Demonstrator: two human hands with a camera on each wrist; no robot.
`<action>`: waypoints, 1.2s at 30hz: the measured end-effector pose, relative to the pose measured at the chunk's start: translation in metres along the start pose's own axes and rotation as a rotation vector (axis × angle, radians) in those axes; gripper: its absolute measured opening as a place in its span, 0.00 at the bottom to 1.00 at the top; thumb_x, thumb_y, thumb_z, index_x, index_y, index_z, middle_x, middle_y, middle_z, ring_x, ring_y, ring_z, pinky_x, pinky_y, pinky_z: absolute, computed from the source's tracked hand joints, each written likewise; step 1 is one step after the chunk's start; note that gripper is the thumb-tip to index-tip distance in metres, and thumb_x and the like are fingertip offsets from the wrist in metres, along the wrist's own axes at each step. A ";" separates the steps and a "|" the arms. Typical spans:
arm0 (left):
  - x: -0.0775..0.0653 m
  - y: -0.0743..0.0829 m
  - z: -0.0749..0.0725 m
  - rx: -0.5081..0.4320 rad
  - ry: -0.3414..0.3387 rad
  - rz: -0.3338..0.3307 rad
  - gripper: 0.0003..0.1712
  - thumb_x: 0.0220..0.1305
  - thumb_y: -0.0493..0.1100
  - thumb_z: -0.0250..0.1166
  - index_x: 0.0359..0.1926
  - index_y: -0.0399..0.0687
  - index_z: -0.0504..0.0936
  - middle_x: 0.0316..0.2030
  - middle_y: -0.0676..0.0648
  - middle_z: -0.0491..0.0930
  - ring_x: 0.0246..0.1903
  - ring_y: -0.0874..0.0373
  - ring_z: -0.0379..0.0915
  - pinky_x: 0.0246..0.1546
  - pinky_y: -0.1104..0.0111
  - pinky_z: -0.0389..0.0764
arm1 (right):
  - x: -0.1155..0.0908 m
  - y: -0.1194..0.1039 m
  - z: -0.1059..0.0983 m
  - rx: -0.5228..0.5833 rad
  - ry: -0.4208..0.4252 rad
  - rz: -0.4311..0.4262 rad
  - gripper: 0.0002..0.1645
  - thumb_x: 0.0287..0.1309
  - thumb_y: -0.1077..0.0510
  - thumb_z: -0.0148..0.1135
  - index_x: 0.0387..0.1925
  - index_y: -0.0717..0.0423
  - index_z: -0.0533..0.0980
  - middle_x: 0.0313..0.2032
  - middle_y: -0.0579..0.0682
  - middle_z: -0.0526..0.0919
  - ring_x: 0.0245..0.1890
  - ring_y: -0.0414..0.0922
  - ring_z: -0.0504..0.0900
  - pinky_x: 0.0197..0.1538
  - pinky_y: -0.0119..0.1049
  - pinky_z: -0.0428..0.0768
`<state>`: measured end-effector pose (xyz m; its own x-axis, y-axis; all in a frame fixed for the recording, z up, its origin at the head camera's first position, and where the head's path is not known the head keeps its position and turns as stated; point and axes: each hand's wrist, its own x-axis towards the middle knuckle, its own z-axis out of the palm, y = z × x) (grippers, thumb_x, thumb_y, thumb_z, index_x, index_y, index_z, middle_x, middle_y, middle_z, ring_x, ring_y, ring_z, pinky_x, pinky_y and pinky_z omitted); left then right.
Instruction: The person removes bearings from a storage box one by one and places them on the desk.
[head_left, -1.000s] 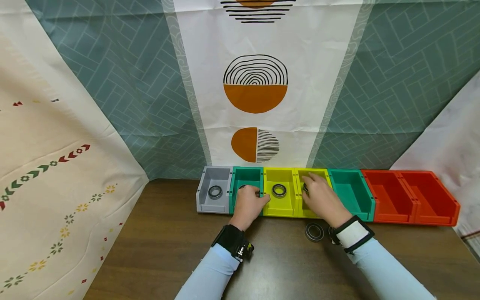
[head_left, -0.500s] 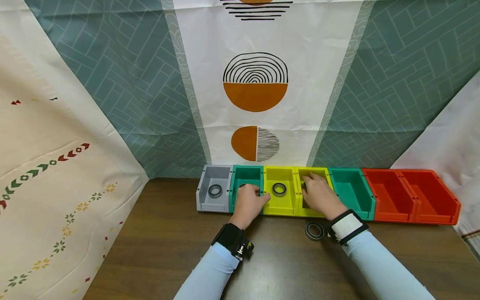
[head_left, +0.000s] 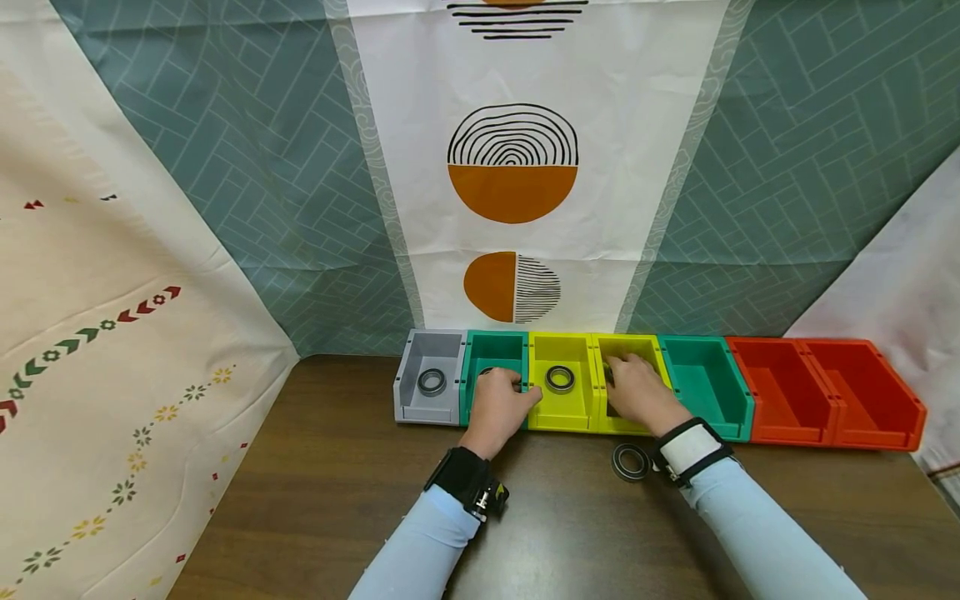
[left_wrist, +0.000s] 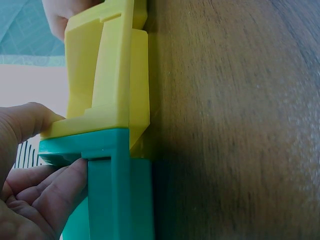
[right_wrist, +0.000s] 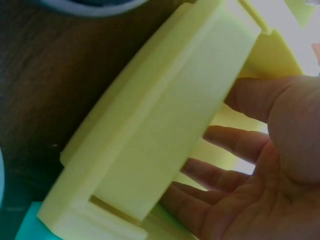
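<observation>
My left hand (head_left: 498,406) grips the adjoining walls of a teal bin (left_wrist: 100,200) and the yellow bin (left_wrist: 82,70) beside it. Its thumb lies on the yellow side, its fingers inside the teal bin. Down in the second yellow bin (right_wrist: 165,130) reaches my right hand (head_left: 641,392); the bin's front hides its fingertips in the right wrist view. A dark sliver of a ball bearing (head_left: 608,374) shows left of those fingers; whether they hold it is hidden. Another bearing (head_left: 486,370) peeks out behind my left hand in the teal bin.
Bearings lie in the grey bin (head_left: 421,382) and first yellow bin (head_left: 562,414). A loose bearing (head_left: 618,464) sits on the wooden table (head_left: 555,517) before the row. Farther right stand a teal bin (head_left: 705,387) and two red bins (head_left: 787,400). Patterned cloth hangs behind.
My right hand and wrist shift slightly left and down within the second yellow bin, and its fingers sit a little lower. My left hand keeps its place.
</observation>
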<state>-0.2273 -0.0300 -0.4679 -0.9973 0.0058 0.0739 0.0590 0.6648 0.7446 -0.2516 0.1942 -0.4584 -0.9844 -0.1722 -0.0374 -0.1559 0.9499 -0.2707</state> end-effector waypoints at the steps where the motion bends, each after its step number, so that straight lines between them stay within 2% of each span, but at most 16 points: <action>1: 0.000 0.000 0.000 0.001 -0.001 -0.002 0.16 0.53 0.51 0.66 0.34 0.43 0.84 0.23 0.52 0.76 0.23 0.62 0.71 0.19 0.75 0.73 | 0.000 0.000 0.001 0.000 -0.006 0.006 0.30 0.63 0.55 0.52 0.63 0.65 0.64 0.57 0.71 0.69 0.59 0.66 0.67 0.60 0.60 0.65; 8: 0.000 0.001 0.000 0.001 -0.001 -0.006 0.17 0.53 0.51 0.66 0.37 0.43 0.85 0.25 0.52 0.77 0.25 0.62 0.72 0.21 0.75 0.74 | 0.000 0.002 0.003 0.008 -0.033 0.025 0.32 0.62 0.56 0.52 0.65 0.64 0.61 0.57 0.70 0.68 0.58 0.65 0.67 0.60 0.60 0.65; 22: 0.000 0.000 -0.001 -0.014 0.007 0.015 0.12 0.52 0.50 0.66 0.28 0.46 0.83 0.17 0.52 0.72 0.19 0.63 0.69 0.16 0.74 0.70 | 0.003 0.003 0.005 -0.027 -0.029 0.027 0.32 0.60 0.56 0.55 0.64 0.63 0.63 0.53 0.69 0.70 0.52 0.62 0.71 0.55 0.59 0.69; 27: 0.000 -0.001 -0.001 -0.018 0.000 0.006 0.12 0.52 0.50 0.66 0.29 0.45 0.83 0.18 0.52 0.72 0.19 0.63 0.69 0.16 0.74 0.70 | 0.005 0.003 0.006 -0.036 -0.026 0.027 0.32 0.58 0.58 0.56 0.64 0.62 0.64 0.52 0.70 0.69 0.51 0.64 0.70 0.55 0.59 0.68; 32: 0.000 -0.001 -0.001 -0.019 -0.005 0.003 0.14 0.52 0.50 0.66 0.32 0.44 0.84 0.20 0.52 0.75 0.20 0.63 0.70 0.18 0.74 0.72 | 0.007 0.003 0.007 -0.050 -0.023 0.041 0.24 0.56 0.59 0.57 0.55 0.63 0.71 0.46 0.68 0.68 0.45 0.63 0.67 0.49 0.57 0.68; 36: 0.001 -0.001 0.000 -0.011 -0.003 0.008 0.13 0.52 0.50 0.66 0.30 0.45 0.83 0.19 0.52 0.74 0.20 0.64 0.70 0.17 0.74 0.71 | 0.009 0.001 0.007 -0.067 -0.026 0.062 0.18 0.57 0.60 0.57 0.49 0.64 0.73 0.42 0.67 0.68 0.41 0.61 0.65 0.44 0.54 0.68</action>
<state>-0.2281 -0.0309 -0.4685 -0.9968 0.0131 0.0783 0.0676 0.6567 0.7512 -0.2598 0.1917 -0.4657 -0.9899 -0.1182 -0.0778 -0.1005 0.9742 -0.2022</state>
